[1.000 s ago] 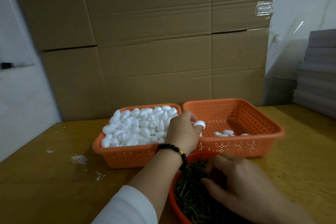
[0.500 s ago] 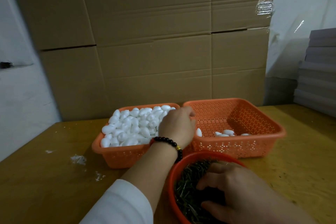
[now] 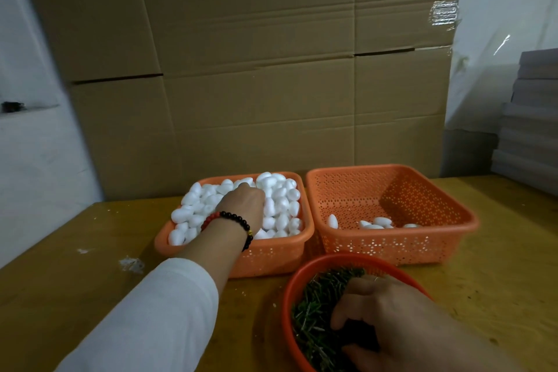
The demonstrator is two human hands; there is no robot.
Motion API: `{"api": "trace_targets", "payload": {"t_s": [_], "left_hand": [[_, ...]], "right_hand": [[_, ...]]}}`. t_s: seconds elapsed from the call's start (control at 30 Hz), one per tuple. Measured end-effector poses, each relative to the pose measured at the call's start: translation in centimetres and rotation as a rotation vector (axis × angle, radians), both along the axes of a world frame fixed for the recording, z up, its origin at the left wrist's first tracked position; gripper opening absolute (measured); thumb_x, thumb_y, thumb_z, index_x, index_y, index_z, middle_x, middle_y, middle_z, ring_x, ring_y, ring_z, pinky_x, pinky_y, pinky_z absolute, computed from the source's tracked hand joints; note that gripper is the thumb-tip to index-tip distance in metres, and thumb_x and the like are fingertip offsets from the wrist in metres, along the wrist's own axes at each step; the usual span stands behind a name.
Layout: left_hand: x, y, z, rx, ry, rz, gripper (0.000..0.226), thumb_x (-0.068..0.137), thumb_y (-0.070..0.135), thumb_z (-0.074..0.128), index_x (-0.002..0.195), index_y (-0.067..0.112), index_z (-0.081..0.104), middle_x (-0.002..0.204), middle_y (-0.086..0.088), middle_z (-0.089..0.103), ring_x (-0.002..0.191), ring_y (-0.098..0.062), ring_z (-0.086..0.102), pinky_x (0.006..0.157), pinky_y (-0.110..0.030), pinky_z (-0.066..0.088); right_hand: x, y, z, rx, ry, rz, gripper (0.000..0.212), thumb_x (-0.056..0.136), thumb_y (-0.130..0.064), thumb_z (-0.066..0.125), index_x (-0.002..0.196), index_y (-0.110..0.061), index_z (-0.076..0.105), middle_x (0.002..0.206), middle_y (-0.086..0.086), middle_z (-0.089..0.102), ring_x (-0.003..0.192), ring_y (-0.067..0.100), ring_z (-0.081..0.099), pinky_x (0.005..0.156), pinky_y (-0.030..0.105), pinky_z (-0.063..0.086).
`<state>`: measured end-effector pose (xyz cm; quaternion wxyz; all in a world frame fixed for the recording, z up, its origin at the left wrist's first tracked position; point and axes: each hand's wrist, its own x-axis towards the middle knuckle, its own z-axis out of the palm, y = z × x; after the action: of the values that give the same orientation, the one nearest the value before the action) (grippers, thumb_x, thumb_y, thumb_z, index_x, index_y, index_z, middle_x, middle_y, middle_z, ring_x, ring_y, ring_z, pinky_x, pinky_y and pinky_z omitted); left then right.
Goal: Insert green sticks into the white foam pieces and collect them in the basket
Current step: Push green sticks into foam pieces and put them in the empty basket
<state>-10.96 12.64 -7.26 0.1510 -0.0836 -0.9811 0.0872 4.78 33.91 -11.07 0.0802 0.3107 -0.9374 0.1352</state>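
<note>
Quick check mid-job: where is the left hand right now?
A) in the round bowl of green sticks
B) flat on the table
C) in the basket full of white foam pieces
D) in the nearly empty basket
C: the left hand reaches down among the white foam pieces in the full basket.

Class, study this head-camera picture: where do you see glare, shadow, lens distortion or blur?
Head view: glare glints on the shiny tape strip on the brown cardboard wall; the right hand casts dark shadow over the green sticks in the round red bowl; the wide lens bows the cardboard seams; the left hand in the white foam pieces looks slightly soft.
</note>
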Motion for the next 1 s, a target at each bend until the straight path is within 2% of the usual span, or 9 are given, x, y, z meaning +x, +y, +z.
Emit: {"api": "trace_targets", "payload": {"t_s": [0.07, 0.13, 0.2, 0.27, 0.4, 0.53, 0.67, 0.8, 1.0], "left_hand": [[-0.2, 0.0, 0.0, 0.026, 0.029, -0.015, 0.025, 0.092, 0.019, 0.054, 0.116, 0.023, 0.061, 0.123, 0.005, 0.051, 0.110, -0.016, 0.047, 0.082, -0.026, 0.022], [-0.4, -0.2, 0.0, 0.155, 0.025, -0.043, 0.027, 0.091, 0.014, 0.053, 0.116, 0.021, 0.062, 0.122, 0.003, 0.057, 0.110, -0.016, 0.051, 0.082, -0.024, 0.032], [-0.3, -0.5, 0.1, 0.414, -0.010, -0.056, 0.029, 0.091, 0.015, 0.054, 0.117, 0.021, 0.062, 0.120, 0.001, 0.061, 0.102, -0.015, 0.055, 0.074, -0.023, 0.041], [0.2, -0.6, 0.0, 0.689, -0.032, -0.079, 0.029, 0.088, 0.017, 0.059, 0.117, 0.023, 0.062, 0.118, 0.004, 0.062, 0.093, -0.010, 0.056, 0.062, -0.017, 0.038], [2.1, 0.1, -0.4, 1.108, -0.018, -0.201, 0.022, 0.082, 0.013, 0.068, 0.099, 0.027, 0.064, 0.106, 0.008, 0.065, 0.086, -0.004, 0.060, 0.064, -0.011, 0.042], [5.3, 1.7, -1.0, 1.458, -0.041, -0.287, 0.032, 0.081, 0.004, 0.069, 0.088, 0.035, 0.066, 0.096, 0.013, 0.068, 0.078, 0.002, 0.066, 0.063, -0.013, 0.051], [7.6, 3.7, -1.6, 1.767, -0.256, -0.387, 0.037, 0.077, -0.011, 0.070, 0.094, 0.021, 0.071, 0.092, 0.004, 0.074, 0.090, -0.015, 0.071, 0.075, -0.027, 0.058], [8.4, 4.5, -1.7, 2.007, -0.500, -0.464, 0.031, 0.086, -0.014, 0.057, 0.105, 0.008, 0.066, 0.102, -0.006, 0.069, 0.092, -0.021, 0.071, 0.073, -0.027, 0.057], [8.9, 4.8, -1.4, 2.146, -0.794, -0.486, 0.029, 0.093, -0.001, 0.049, 0.115, 0.010, 0.064, 0.103, -0.013, 0.071, 0.074, -0.014, 0.061, 0.062, -0.025, 0.052]], "right_hand": [[0.0, 0.0, 0.0, -0.004, 0.000, 0.000, 0.039, 0.078, -0.056, 0.054, 0.115, -0.045, 0.054, 0.109, -0.027, 0.052, 0.106, -0.011, 0.043, 0.092, 0.008, 0.030], [0.0, -0.1, -0.1, 0.002, 0.000, 0.009, 0.036, 0.079, -0.054, 0.054, 0.113, -0.044, 0.056, 0.108, -0.026, 0.054, 0.105, -0.010, 0.044, 0.093, 0.008, 0.030], [0.0, -0.1, -0.1, 0.007, 0.011, 0.015, 0.034, 0.079, -0.052, 0.053, 0.111, -0.042, 0.058, 0.106, -0.025, 0.055, 0.105, -0.009, 0.045, 0.093, 0.007, 0.028], [0.0, -0.1, -0.2, 0.000, 0.019, 0.016, 0.033, 0.079, -0.051, 0.052, 0.110, -0.041, 0.058, 0.105, -0.026, 0.054, 0.105, -0.009, 0.044, 0.092, 0.006, 0.027], [0.1, -0.1, -0.1, -0.027, 0.010, 0.008, 0.028, 0.077, -0.050, 0.052, 0.103, -0.041, 0.059, 0.099, -0.027, 0.054, 0.098, -0.010, 0.046, 0.089, 0.007, 0.031], [0.1, 0.0, -0.2, -0.059, 0.010, 0.004, 0.028, 0.075, -0.049, 0.053, 0.100, -0.038, 0.060, 0.097, -0.027, 0.054, 0.097, -0.012, 0.046, 0.085, 0.004, 0.029], [0.1, 0.1, -0.4, -0.064, 0.040, -0.010, 0.028, 0.071, -0.054, 0.054, 0.094, -0.039, 0.060, 0.096, -0.027, 0.055, 0.096, -0.015, 0.044, 0.088, 0.002, 0.019], [0.0, 0.3, -0.3, -0.084, 0.029, 0.009, 0.027, 0.071, -0.059, 0.055, 0.087, -0.039, 0.059, 0.089, -0.029, 0.054, 0.094, -0.010, 0.049, 0.081, 0.007, 0.028], [0.1, 0.5, 0.1, -0.272, 0.015, -0.001, 0.017, 0.074, -0.048, 0.065, 0.081, -0.033, 0.059, 0.083, -0.020, 0.060, 0.075, 0.003, 0.060, 0.063, 0.015, 0.045]]}}
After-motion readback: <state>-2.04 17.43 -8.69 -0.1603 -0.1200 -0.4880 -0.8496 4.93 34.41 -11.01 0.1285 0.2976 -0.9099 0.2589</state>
